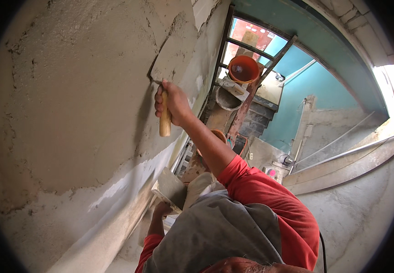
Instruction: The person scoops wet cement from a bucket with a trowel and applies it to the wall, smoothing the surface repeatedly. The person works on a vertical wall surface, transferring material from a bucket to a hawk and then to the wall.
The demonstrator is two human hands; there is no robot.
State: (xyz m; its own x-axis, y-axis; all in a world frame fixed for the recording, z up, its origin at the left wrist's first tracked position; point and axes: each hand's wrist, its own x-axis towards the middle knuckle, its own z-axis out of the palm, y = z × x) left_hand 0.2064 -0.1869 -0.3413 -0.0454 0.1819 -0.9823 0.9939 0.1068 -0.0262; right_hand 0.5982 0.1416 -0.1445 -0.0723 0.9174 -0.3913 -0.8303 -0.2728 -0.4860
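Observation:
My right hand [174, 103] is closed around the wooden handle of a trowel [165, 120]. Smeared with plaster, its pointed blade [173, 54] lies against the wall [87, 104], which is coated in grey-brown plaster. Lower down, close to my body, my left hand [162, 210] grips a flat grey rectangular board [170, 189] by its underside. Most of the left fingers are hidden by the board and my body.
Beyond my right arm, an orange bucket [244, 69] and a mortar-crusted basin [229, 98] stand on planks by a wooden ladder-like frame [274, 59]. Another orange bucket [218, 135] sits partly behind my forearm. Steps [257, 117] lie below, beside a teal wall [281, 116].

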